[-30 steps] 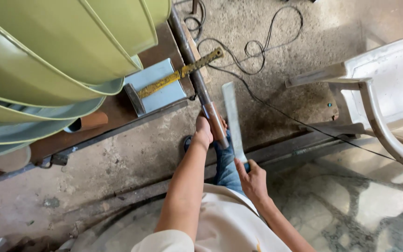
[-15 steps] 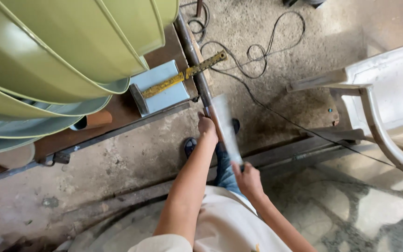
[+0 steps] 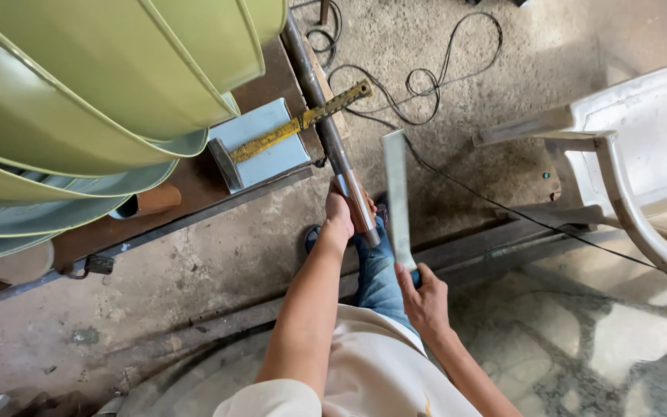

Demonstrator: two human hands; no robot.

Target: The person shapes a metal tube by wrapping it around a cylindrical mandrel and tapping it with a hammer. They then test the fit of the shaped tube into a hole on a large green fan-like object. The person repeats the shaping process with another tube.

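My left hand (image 3: 340, 217) grips the near end of a long dark metal pipe (image 3: 326, 116) that runs along the edge of a rusty workbench (image 3: 194, 185). My right hand (image 3: 424, 297) holds the lower end of a flat grey metal strip (image 3: 396, 193), which points up and away, just right of the pipe. My blue-jeaned leg (image 3: 380, 274) and a dark shoe show below the hands.
Stacked pale green curved metal blades (image 3: 94, 93) fill the upper left. A yellow-handled hammer (image 3: 295, 127) lies on a light blue plate (image 3: 260, 147). Black cables (image 3: 426, 85) loop on the concrete floor. A white plastic chair (image 3: 634, 162) stands at the right.
The metal strip in my right hand has swung from blurred motion to an upright position beside the pipe. My left hand stays on the pipe end.
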